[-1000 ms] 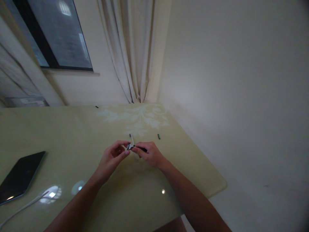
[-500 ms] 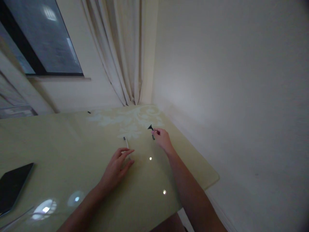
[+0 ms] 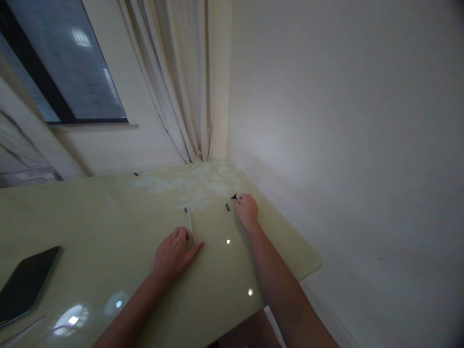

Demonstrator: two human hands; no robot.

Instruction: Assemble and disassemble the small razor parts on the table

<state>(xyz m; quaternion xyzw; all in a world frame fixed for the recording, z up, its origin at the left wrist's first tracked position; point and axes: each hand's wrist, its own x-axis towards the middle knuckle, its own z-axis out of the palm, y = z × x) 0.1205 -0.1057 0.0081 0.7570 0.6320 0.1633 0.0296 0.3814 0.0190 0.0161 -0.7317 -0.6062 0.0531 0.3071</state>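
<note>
My right hand (image 3: 247, 210) is closed on a small black T-shaped razor (image 3: 234, 196), whose head sticks out past the fingertips. Most of its handle is hidden by the fingers. Just left of that hand a small dark piece (image 3: 227, 207) lies on the table. My left hand (image 3: 174, 253) rests low on the table, thumb stretched out to the right and the fingers partly curled. Beside its fingers lies a white toothbrush (image 3: 190, 223) with a dark head; its lower end meets the thumb area, and whether they touch I cannot tell.
The glossy pale table (image 3: 108, 227) carries a black tablet (image 3: 29, 282) at left and a thin stick-like thing (image 3: 23, 331) at lower left. A small black item (image 3: 136, 174) lies by the back edge. A wall (image 3: 344, 145) borders the right side; curtains (image 3: 181, 87) hang behind.
My right hand has shifted slightly right with the razor, clear of the small dark piece. My left hand's fingers have drawn back and curled, uncovering more of the toothbrush.
</note>
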